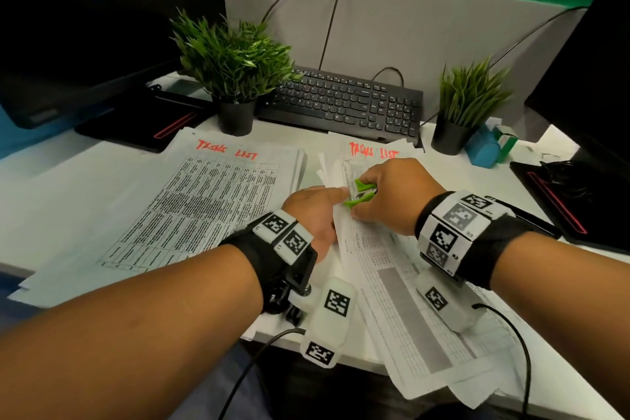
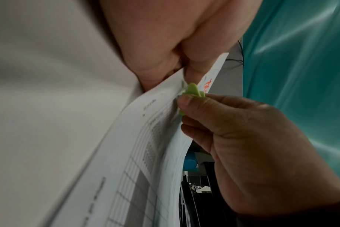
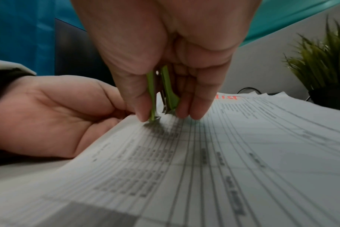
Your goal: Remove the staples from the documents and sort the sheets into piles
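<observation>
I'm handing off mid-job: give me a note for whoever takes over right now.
Right hand grips the green staple remover, its claws down on the document near its left edge.
Left hand pinches that edge beside the remover.
A pile of sheets lies on the left of the desk.
Whether this staple is out cannot be told.
Left: finish pulling it, separate the sheets, sort them.

Both forearms are bare. The left hand [image 1: 312, 215] and the right hand [image 1: 397, 194] each carry a black fabric wrist strap [image 1: 269, 259] at the wrist, ringed with white blocks printed with black square markers [image 1: 446, 228]. A white marker-tagged camera housing [image 1: 329, 317] hangs under each wrist, trailing a black cable [image 1: 518, 344] toward 6 o'clock.
</observation>
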The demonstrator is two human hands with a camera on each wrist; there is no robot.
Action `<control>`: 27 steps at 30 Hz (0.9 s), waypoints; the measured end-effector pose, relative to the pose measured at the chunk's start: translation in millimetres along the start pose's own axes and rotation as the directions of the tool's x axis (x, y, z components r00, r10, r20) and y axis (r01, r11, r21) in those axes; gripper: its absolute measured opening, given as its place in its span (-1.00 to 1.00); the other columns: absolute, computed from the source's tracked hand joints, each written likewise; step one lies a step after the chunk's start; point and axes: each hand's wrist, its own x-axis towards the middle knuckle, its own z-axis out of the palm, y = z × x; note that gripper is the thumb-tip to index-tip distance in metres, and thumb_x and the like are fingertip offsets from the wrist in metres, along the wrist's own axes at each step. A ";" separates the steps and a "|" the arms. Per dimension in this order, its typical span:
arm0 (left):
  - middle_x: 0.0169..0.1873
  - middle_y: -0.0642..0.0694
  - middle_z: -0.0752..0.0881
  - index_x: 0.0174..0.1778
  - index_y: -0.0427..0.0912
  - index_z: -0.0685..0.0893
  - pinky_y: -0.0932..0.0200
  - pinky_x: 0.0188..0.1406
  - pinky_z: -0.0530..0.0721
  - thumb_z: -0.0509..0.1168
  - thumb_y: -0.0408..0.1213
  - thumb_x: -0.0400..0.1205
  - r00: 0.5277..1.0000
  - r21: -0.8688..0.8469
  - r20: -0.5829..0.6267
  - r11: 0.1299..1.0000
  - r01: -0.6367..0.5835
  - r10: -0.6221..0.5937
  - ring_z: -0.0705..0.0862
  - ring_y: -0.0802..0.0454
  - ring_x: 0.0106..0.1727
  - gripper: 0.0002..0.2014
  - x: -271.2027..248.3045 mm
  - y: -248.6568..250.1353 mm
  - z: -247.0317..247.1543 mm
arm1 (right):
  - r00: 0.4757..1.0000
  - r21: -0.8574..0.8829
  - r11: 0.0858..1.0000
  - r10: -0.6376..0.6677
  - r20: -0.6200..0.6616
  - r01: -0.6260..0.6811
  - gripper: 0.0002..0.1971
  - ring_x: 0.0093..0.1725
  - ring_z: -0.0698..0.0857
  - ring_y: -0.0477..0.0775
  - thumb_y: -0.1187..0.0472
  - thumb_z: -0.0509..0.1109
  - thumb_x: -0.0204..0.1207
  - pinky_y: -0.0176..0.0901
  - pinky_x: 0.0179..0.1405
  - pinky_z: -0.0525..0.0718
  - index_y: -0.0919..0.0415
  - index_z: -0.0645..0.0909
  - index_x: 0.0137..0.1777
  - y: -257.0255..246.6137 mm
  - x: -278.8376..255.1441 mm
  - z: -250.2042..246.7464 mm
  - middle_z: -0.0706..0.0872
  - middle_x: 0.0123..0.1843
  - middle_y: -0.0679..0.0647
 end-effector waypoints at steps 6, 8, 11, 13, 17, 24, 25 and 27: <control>0.01 -0.40 0.85 0.22 -0.35 0.74 -0.51 0.15 0.74 0.42 -0.39 0.65 1.000 -0.040 0.005 0.999 0.002 -0.001 0.85 -0.40 0.06 -0.77 -1.7 -0.1 -1.5 | 1.000 -0.077 0.997 0.003 0.011 -0.002 -0.65 -0.02 0.74 0.11 -0.07 0.54 0.45 -0.05 0.03 0.74 0.16 0.79 0.11 -5.4 0.4 1.0 0.81 -0.03 0.10; 0.02 -0.41 0.85 0.22 -0.35 0.74 -0.48 0.14 0.76 0.42 -0.39 0.65 1.000 -0.040 -0.004 0.999 0.001 -0.001 0.85 -0.39 0.06 -0.77 -2.4 -0.8 -1.1 | 1.000 -0.118 0.993 -0.007 0.016 0.009 -0.69 -0.05 0.71 0.09 -0.06 0.50 0.48 -0.13 -0.07 0.68 0.14 0.78 0.09 -6.3 1.4 1.7 0.79 -0.07 0.07; 0.02 -0.44 0.84 0.20 -0.37 0.73 -0.44 0.11 0.78 0.40 -0.40 0.67 1.000 -0.033 -0.016 0.999 -0.004 0.003 0.84 -0.41 0.05 -0.79 -3.8 -0.5 1.7 | 0.999 -0.146 0.989 -0.018 0.030 0.022 -0.72 -0.07 0.68 0.08 -0.04 0.47 0.50 -0.17 -0.13 0.60 0.12 0.78 0.06 -6.9 2.2 2.8 0.77 -0.10 0.05; 0.00 -0.44 0.84 0.20 -0.38 0.73 -0.45 0.09 0.78 0.38 -0.40 0.68 1.000 -0.021 -0.023 1.000 -0.008 0.008 0.85 -0.41 0.04 -0.80 -3.2 -0.1 2.5 | 0.999 -0.131 0.991 -0.011 0.053 0.018 -0.67 0.00 0.69 0.09 -0.06 0.51 0.47 -0.13 -0.01 0.66 0.13 0.77 0.11 -3.9 3.8 1.5 0.78 -0.02 0.06; 0.15 -0.39 0.81 0.31 -0.32 0.69 -0.39 0.26 0.74 0.41 -0.32 0.68 0.998 0.025 -0.060 1.000 -0.012 0.014 0.80 -0.40 0.19 -0.70 -1.9 -0.5 2.8 | 0.995 0.022 0.995 0.093 0.036 -0.093 -0.58 0.00 0.64 0.00 -0.13 0.63 0.32 -0.18 -0.06 0.55 0.01 0.73 0.11 17.7 2.0 -21.3 0.71 0.03 -0.05; 0.28 -0.36 0.77 0.41 -0.30 0.66 -0.35 0.35 0.68 0.37 -0.30 0.70 0.999 -0.011 -0.039 0.999 0.038 -0.038 0.76 -0.38 0.28 -0.65 -8.6 7.8 3.5 | 0.887 -0.273 0.928 0.335 0.316 -0.253 -0.35 0.18 0.64 0.03 -0.14 0.68 0.27 -0.05 0.19 0.65 0.02 0.59 0.33 74.2 -23.4 -27.9 0.68 0.27 -0.01; 0.22 -0.36 0.80 0.40 -0.30 0.66 -0.36 0.30 0.70 0.35 -0.32 0.72 0.998 -0.021 -0.035 0.999 0.046 -0.047 0.79 -0.37 0.22 -0.67 -10.0 10.6 3.9 | 0.900 -0.288 0.927 0.324 0.290 -0.241 -0.21 0.29 0.61 0.06 -0.17 0.68 0.26 -0.01 0.31 0.62 -0.01 0.51 0.48 71.6 -24.8 -29.3 0.63 0.39 0.00; 0.15 -0.32 0.83 0.37 -0.27 0.69 -0.38 0.26 0.71 0.34 -0.29 0.72 0.999 0.012 -0.030 0.999 0.035 -0.035 0.81 -0.34 0.15 -0.69 -12.3 13.8 7.5 | 0.971 -0.229 0.958 0.204 0.123 -0.173 -0.32 0.26 0.60 0.03 -0.15 0.61 0.37 -0.02 0.31 0.61 -0.04 0.53 0.48 57.8 -26.5 -37.1 0.62 0.40 0.00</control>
